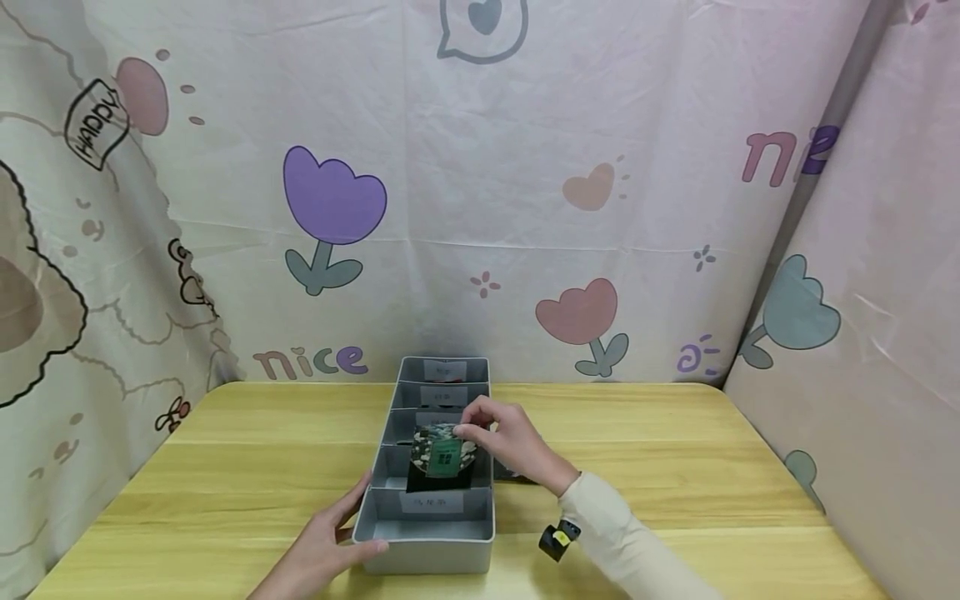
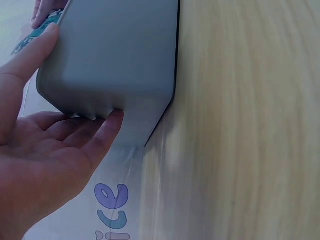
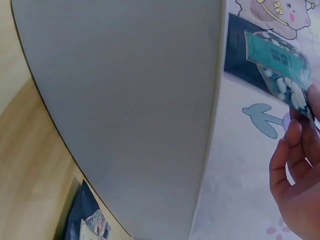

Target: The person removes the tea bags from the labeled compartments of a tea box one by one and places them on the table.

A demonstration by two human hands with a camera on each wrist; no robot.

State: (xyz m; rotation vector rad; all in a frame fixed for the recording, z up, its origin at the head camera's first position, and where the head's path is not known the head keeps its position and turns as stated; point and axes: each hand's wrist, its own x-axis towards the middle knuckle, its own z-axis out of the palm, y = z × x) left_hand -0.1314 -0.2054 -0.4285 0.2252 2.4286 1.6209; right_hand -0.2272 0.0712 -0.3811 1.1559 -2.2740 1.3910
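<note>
A long grey storage box (image 1: 429, 557) with a row of several compartments stands on the table. My left hand (image 1: 318, 537) holds its near left corner, the thumb by the front rim and the fingers against the left wall; in the left wrist view those fingers press on the box side (image 2: 112, 55). My right hand (image 1: 517, 437) pinches the top edge of a dark packet (image 1: 444, 454) with a green label and a pale floral-looking print. The packet hangs over the middle compartments, hiding part of them. In the right wrist view, thumb and fingertips grip its end (image 3: 280, 65).
Handwritten paper labels (image 1: 432, 502) are stuck inside the compartments. Another dark packet (image 3: 90, 220) lies on the table beside the box's right wall, partly hidden by my right hand in the head view. A printed cloth (image 1: 465, 167) hangs behind the wooden table (image 1: 637, 533).
</note>
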